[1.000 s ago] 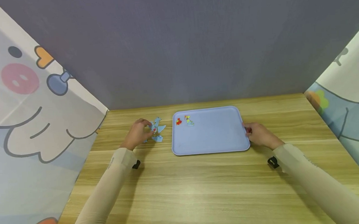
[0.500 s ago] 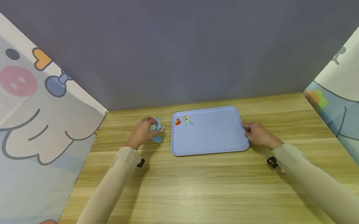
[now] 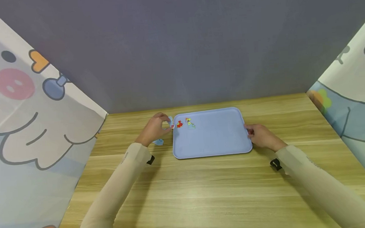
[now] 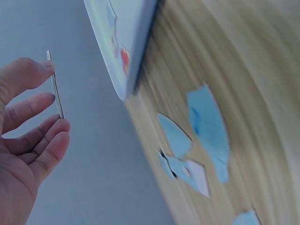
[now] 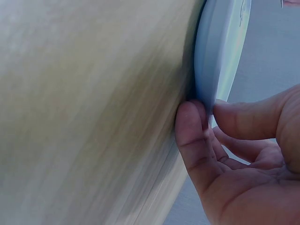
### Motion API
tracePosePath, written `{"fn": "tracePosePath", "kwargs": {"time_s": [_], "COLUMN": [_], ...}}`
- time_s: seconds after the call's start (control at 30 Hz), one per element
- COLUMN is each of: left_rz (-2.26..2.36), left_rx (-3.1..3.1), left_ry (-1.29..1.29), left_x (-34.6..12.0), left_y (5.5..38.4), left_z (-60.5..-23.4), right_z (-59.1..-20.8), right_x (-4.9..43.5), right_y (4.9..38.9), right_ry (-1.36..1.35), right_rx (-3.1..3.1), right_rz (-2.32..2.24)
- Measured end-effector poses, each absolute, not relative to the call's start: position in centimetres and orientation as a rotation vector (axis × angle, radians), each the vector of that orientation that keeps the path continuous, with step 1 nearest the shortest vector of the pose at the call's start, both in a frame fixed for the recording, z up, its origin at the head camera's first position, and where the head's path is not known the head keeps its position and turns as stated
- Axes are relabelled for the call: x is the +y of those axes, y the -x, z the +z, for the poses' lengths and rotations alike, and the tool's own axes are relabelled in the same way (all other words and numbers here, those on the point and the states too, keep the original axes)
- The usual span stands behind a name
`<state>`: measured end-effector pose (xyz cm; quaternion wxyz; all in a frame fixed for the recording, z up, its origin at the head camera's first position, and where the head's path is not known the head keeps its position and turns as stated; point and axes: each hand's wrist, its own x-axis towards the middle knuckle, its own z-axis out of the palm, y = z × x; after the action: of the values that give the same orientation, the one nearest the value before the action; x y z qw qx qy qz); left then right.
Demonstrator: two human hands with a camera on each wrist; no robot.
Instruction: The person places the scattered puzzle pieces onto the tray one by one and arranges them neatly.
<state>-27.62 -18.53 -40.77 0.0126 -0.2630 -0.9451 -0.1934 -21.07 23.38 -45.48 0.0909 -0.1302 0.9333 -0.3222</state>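
My left hand [image 3: 154, 130] pinches a thin, flat puzzle piece [image 4: 56, 89] between thumb and fingers; the left wrist view catches it edge-on. In the head view its pale blue printed face [image 3: 171, 121] overlaps the left rim of the light blue tray [image 3: 214, 136]. My right hand [image 3: 263, 136] grips the tray's right side, thumb on the rim [image 5: 212, 61] and fingers beneath it. On the tray's upper left lie a red piece [image 3: 179, 124] and a yellow and pale green piece [image 3: 190, 124], a little apart.
Several loose blue pieces lie on the wooden table left of the tray, among them a long one [image 4: 208, 131] and a pointed one [image 4: 174, 136]. A grey panel [image 3: 197, 47] stands behind the table, and cartoon-printed walls [image 3: 21, 112] flank it.
My left hand has picked up the puzzle piece from the loose pieces and carried it right to the tray's left rim. The right hand keeps its grip on the tray.
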Motion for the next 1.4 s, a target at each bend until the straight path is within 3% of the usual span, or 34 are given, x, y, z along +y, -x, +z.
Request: {"fn": "tracePosePath", "kwargs": {"time_s": [1.4], "left_rz": [-0.493], "left_rx": [-3.168], "left_ry": [1.025], "left_x": [-7.4], "left_y": [32.0], "left_z": [-44.0], "right_z": [-45.6], "right_x": [23.3], "right_y": [21.3], "right_ry": [0.368], "right_rx": [2.766], "right_rz": [-0.968]}}
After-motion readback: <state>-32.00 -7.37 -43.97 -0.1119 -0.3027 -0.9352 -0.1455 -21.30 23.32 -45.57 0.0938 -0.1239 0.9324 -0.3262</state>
